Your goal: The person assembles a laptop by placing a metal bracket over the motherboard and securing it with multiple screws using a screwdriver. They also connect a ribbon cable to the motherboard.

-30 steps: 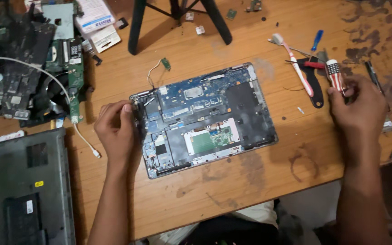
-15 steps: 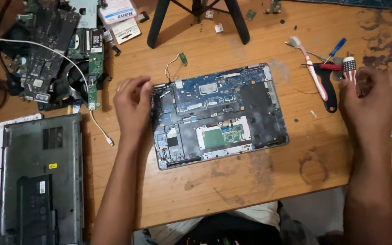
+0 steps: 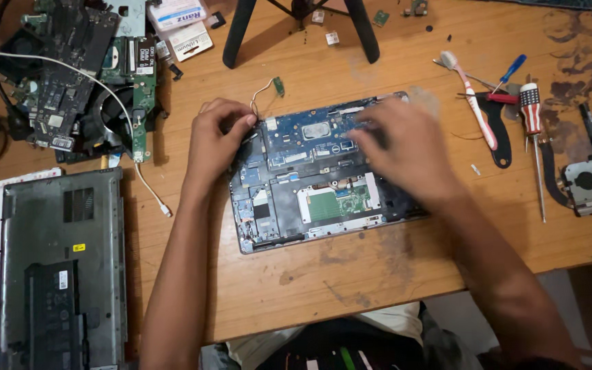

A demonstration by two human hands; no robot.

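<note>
Seen from the head camera: an opened laptop chassis (image 3: pixel 316 178) lies mid-worktop (image 3: pixel 378 274), circuit boards exposed. The left hand (image 3: pixel 217 137) curls its grip on the chassis's upper-left corner. The right hand (image 3: pixel 405 147), motion-blurred, rests over the boards; its grip cannot be told. A screwdriver (image 3: pixel 532 123) lies well right.

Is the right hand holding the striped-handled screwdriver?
No. The right hand rests on the opened laptop base; the striped-handled screwdriver lies apart on the table.
</note>
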